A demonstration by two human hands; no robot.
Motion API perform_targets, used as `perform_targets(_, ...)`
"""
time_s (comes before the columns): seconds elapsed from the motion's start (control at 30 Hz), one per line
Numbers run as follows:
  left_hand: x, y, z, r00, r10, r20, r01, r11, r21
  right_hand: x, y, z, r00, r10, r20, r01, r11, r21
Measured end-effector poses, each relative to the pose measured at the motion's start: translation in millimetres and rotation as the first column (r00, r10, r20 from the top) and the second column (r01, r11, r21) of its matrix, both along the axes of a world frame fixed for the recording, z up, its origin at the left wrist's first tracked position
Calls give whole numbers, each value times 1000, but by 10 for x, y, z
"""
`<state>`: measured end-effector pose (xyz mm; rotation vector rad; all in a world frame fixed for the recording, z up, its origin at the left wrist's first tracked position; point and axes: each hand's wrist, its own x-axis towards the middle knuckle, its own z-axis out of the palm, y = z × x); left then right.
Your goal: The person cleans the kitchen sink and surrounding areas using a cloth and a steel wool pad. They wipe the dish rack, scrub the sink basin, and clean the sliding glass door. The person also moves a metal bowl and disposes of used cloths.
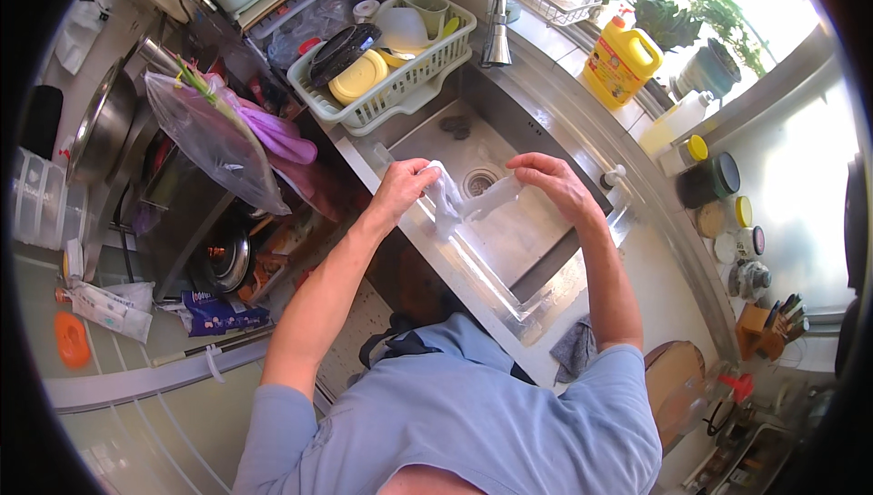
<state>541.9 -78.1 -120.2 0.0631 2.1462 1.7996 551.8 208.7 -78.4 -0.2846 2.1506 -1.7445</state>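
Note:
Over the stainless steel sink, my two hands stretch a thin, limp white sheet between them. Whether it is cloth or plastic film I cannot tell. My left hand pinches one gathered end, near the sink's front edge. The other end is between the thumb and fingers of my right hand. Its middle sags in front of the round drain. A small dark piece lies on the sink floor, beyond my hands.
A pale green basket of dishes stands left of the sink, beside a faucet. Yellow jug and jars line the windowsill. A grey cloth lies near my right elbow. Pans and bags crowd the left.

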Motion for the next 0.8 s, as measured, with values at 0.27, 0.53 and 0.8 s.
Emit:
perform_targets(0.27,106,-58,-68,970,55,239,-93,984,151,-244,-460,214,936,230,-266,-156,950,270)
perform_targets(0.53,209,-336,-393,920,18,392,-253,790,558,374,-1184,16,534,781,-324,-241,508,827)
perform_targets(0.8,321,-738,-470,912,184,367,-399,615,680,576,-1307,-123,572,662,-484,-225,694,684)
